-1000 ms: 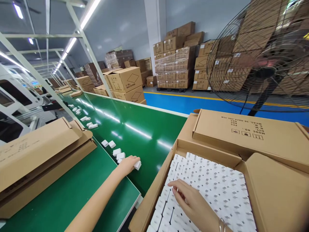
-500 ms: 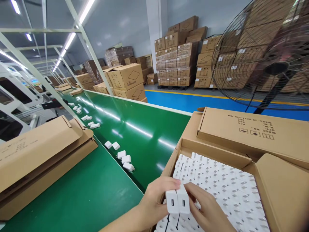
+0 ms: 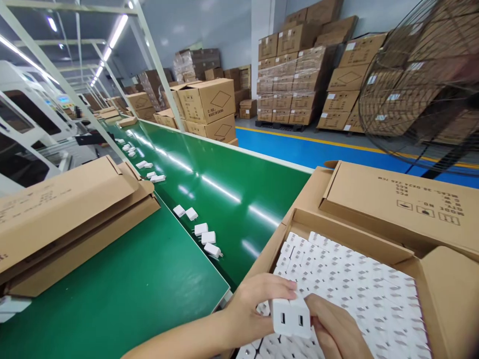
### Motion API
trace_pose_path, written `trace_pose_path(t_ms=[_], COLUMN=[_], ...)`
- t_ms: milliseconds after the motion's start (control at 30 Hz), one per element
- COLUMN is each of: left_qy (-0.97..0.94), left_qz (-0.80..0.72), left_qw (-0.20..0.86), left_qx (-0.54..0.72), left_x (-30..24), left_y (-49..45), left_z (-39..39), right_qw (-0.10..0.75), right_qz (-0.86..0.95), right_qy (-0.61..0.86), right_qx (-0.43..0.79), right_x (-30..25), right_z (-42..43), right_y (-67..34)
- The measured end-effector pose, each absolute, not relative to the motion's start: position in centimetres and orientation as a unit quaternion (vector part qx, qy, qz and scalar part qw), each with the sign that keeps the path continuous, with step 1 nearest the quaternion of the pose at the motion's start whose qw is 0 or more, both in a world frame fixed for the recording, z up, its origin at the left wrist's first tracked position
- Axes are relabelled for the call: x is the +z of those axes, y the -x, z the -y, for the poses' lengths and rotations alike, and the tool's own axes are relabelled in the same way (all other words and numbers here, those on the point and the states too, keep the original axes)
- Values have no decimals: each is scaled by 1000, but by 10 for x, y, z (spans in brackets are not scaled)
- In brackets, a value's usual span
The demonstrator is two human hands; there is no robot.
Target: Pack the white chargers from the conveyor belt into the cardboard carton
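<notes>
Two white USB wall chargers (image 3: 291, 316) are held side by side, with their USB ports facing me. My left hand (image 3: 254, 304) is closed around the left one, its thumb below and fingers on top. On the other side, my right hand (image 3: 337, 324) is closed on the right charger, with its fingertips partly hidden behind it. Both hands are above an open cardboard box (image 3: 352, 229), low in the picture. Rows of white chargers (image 3: 359, 279) with metal prongs pointing up lie packed in that box.
Several loose chargers (image 3: 208, 238) lie along the near edge of the green conveyor belt (image 3: 224, 199). A flattened-looking carton (image 3: 75, 199) rests on the green table at left. Stacked cartons (image 3: 288, 75) stand beyond the blue floor, and a large fan (image 3: 422, 89) is at right.
My view has turned slightly left, so the scene sits further right in the picture. The two chargers now look flush against each other. Both hands still hold them over the box.
</notes>
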State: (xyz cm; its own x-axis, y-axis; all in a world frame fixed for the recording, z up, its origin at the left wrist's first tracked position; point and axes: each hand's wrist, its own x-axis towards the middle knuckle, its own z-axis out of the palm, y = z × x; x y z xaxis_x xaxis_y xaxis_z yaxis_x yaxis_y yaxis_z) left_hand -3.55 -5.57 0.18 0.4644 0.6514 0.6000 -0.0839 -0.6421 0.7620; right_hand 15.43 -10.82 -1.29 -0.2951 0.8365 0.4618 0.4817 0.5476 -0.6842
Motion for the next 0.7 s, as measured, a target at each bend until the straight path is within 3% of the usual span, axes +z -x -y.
trace_pose_path(t_ms=[233,433,600,700], left_qy=[-768,-824,-884,-925], left_qz=[-197,-161,-327,-358], left_qw=[381,321,276,128], left_qx=[476,438,189,-1], left_x=[-3,8,55,69], left_y=[34,38,10,-37], left_z=[59,50,-1,-37], right_qw=[403,386,302,239], right_qz=[773,756,743,758], right_qy=[433,466,538,540], right_qx=[228,250,258,278], right_x=[-13,-17,-16,-13], right_z=[110,109,98,94], right_y=[-155,-150,-142,-141])
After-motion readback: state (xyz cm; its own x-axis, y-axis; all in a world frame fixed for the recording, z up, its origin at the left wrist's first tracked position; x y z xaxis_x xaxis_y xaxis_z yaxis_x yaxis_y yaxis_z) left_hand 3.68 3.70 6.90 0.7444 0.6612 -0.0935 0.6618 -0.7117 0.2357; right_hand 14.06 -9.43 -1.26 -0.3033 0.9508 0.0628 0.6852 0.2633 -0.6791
